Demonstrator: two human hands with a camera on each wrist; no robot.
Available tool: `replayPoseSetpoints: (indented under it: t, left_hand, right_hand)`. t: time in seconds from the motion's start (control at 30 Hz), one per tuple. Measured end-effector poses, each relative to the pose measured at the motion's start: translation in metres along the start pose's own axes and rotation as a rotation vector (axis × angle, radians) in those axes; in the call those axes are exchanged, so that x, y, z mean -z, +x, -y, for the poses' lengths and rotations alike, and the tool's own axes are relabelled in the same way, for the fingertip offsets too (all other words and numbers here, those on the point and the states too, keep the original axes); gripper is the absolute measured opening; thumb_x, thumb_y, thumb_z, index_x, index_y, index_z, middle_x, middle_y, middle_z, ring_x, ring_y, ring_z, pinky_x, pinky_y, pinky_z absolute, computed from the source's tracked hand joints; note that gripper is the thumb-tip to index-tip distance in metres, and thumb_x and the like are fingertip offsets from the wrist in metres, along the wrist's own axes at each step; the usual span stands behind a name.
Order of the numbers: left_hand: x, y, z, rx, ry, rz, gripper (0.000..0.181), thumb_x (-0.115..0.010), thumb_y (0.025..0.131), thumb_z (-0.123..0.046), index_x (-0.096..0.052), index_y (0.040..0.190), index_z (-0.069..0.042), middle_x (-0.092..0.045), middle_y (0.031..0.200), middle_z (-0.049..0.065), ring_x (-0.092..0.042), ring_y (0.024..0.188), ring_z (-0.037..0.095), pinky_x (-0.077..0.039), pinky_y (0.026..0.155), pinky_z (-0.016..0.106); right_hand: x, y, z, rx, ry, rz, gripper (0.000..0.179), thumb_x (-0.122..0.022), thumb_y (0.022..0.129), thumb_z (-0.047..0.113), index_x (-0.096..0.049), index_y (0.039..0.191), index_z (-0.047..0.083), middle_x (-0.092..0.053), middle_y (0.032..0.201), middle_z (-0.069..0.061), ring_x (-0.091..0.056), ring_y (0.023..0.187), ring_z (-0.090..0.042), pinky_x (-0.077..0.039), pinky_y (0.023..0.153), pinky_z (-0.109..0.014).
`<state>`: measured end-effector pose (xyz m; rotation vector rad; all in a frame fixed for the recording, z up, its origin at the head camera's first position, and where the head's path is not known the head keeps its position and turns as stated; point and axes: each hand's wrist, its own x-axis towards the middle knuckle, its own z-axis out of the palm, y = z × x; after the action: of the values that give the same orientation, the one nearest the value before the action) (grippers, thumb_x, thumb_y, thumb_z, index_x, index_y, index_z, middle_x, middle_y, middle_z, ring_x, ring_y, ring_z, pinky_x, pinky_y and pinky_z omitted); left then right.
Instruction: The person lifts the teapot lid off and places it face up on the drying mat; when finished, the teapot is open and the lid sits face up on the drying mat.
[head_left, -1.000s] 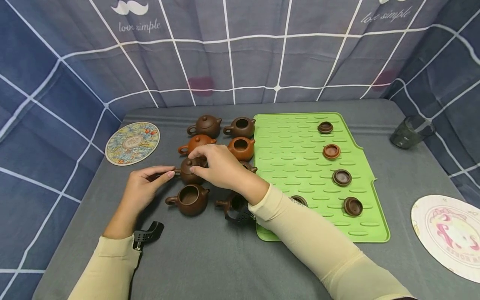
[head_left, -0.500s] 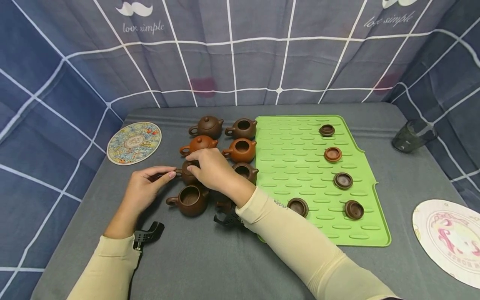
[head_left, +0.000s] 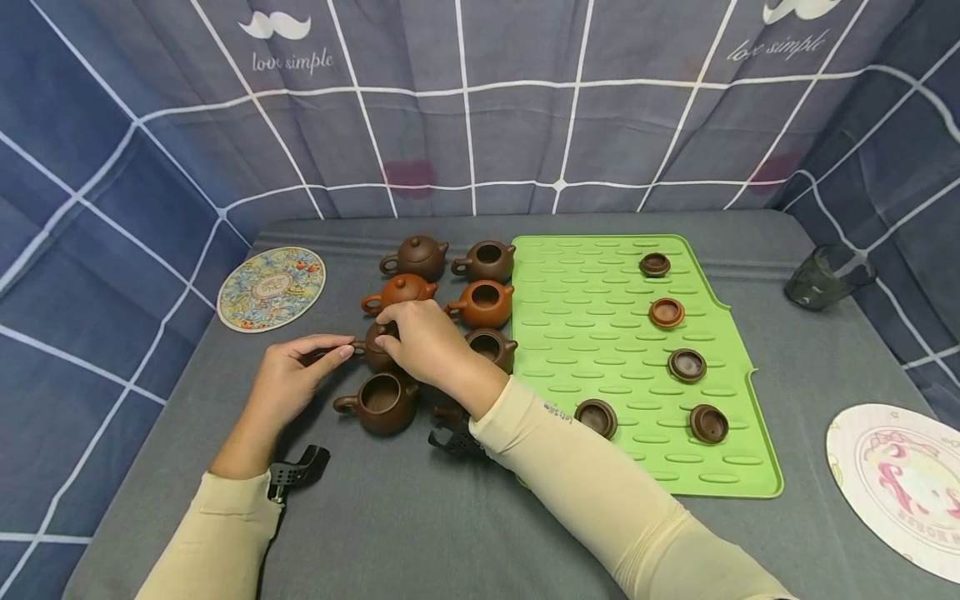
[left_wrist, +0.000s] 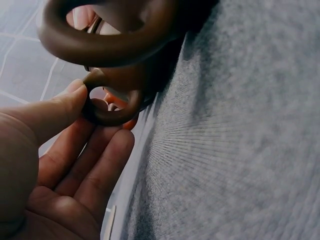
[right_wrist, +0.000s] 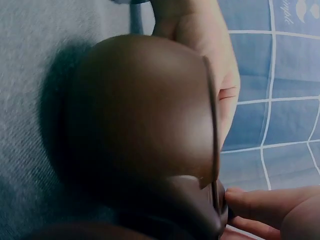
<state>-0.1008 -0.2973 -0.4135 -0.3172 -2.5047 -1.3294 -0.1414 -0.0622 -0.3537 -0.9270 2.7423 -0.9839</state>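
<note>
My left hand (head_left: 283, 383) pinches the handle of a small brown teapot (head_left: 377, 353) in the left column; the left wrist view shows thumb and fingers at its handle (left_wrist: 112, 117). My right hand (head_left: 433, 342) reaches over this teapot, thumb and index finger pinching at its lid, which the hand mostly hides. Just nearer stands a lidless brown teapot (head_left: 382, 404), whose round body fills much of the right wrist view. Behind are a lidded orange teapot (head_left: 401, 289) and a lidded dark teapot (head_left: 417, 256).
Lidless teapots (head_left: 483, 302) form a right column, the nearest mostly hidden by my right wrist. Several lids (head_left: 686, 365) lie on a green mat (head_left: 585, 333). A patterned round coaster (head_left: 272, 289) lies left; a dark glass (head_left: 821, 279) and pink-white disc (head_left: 900, 483) are right.
My right hand has shifted slightly left and forward over the teapot, covering more of its lid. The left hand keeps its hold on the handle. The head view has tilted a little.
</note>
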Motion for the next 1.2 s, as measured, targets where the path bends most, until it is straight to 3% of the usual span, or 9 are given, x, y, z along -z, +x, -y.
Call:
replayPoseSetpoints:
  t: [0.4, 0.5, 0.7, 0.77, 0.93, 1.1, 1.2]
  left_hand:
    - [0.002, -0.001, 0.001, -0.002, 0.024, 0.003, 0.017, -0.08, 0.094, -0.002, -0.083, 0.111, -0.003, -0.078, 0.107, 0.01, -0.067, 0.098, -0.003, -0.048, 0.085, 0.013]
    - [0.002, -0.002, 0.0, 0.0, 0.03, 0.004, 0.017, -0.08, 0.094, -0.003, -0.083, 0.111, -0.003, -0.078, 0.108, 0.01, -0.067, 0.098, -0.003, -0.049, 0.085, 0.013]
    - [0.001, -0.001, -0.002, 0.0, 0.031, 0.004, 0.016, -0.081, 0.095, -0.005, -0.083, 0.111, -0.005, -0.078, 0.106, 0.008, -0.068, 0.097, -0.002, -0.05, 0.083, 0.014]
    - [0.0, -0.001, -0.001, -0.003, 0.038, 0.003, 0.016, -0.081, 0.095, -0.005, -0.083, 0.111, -0.005, -0.078, 0.106, 0.007, -0.068, 0.097, -0.002, -0.05, 0.083, 0.014]
    - [-0.003, 0.001, 0.0, 0.003, 0.039, 0.006, 0.017, -0.081, 0.094, -0.004, -0.083, 0.111, -0.004, -0.078, 0.106, 0.007, -0.067, 0.097, -0.003, -0.049, 0.084, 0.014]
    - [-0.003, 0.001, -0.002, 0.013, 0.027, -0.003, 0.016, -0.079, 0.095, 0.0, -0.081, 0.11, 0.002, -0.078, 0.105, 0.014, -0.066, 0.096, -0.005, -0.048, 0.085, 0.013]
    - [-0.002, 0.0, -0.002, 0.014, 0.024, -0.012, 0.015, -0.078, 0.095, 0.002, -0.081, 0.11, 0.004, -0.077, 0.104, 0.018, -0.066, 0.096, -0.005, -0.047, 0.085, 0.013]
  right_hand:
    - [-0.003, 0.003, -0.003, 0.061, 0.016, -0.06, 0.024, -0.074, 0.102, 0.024, -0.079, 0.123, 0.013, -0.075, 0.117, -0.001, -0.07, 0.097, -0.014, -0.053, 0.08, -0.022]
    - [-0.001, 0.001, -0.002, 0.095, 0.017, -0.087, 0.023, -0.074, 0.102, 0.023, -0.079, 0.122, 0.013, -0.075, 0.118, 0.0, -0.07, 0.103, -0.015, -0.052, 0.089, -0.025]
    - [0.01, -0.01, 0.006, 0.156, 0.054, -0.145, 0.023, -0.074, 0.103, 0.023, -0.079, 0.122, 0.012, -0.074, 0.121, -0.001, -0.064, 0.118, -0.019, -0.04, 0.111, -0.035]
    - [0.018, -0.018, 0.009, 0.156, 0.119, -0.132, 0.023, -0.073, 0.103, 0.022, -0.078, 0.123, 0.012, -0.073, 0.122, -0.001, -0.065, 0.11, -0.017, -0.046, 0.102, -0.031]
    - [0.045, -0.039, 0.004, 0.143, 0.414, -0.079, 0.033, -0.073, 0.103, 0.015, -0.071, 0.135, 0.01, -0.072, 0.125, -0.002, -0.066, 0.098, -0.007, -0.053, 0.084, -0.024]
    - [0.071, -0.06, -0.022, 0.148, 0.716, -0.039, 0.051, -0.069, 0.103, 0.005, -0.057, 0.152, 0.01, -0.067, 0.128, -0.011, -0.067, 0.113, -0.019, -0.054, 0.095, -0.036]
    - [0.083, -0.073, -0.039, 0.125, 0.893, -0.001, 0.056, -0.062, 0.107, 0.003, -0.049, 0.16, 0.016, -0.057, 0.135, -0.018, -0.062, 0.119, -0.027, -0.053, 0.101, -0.042]
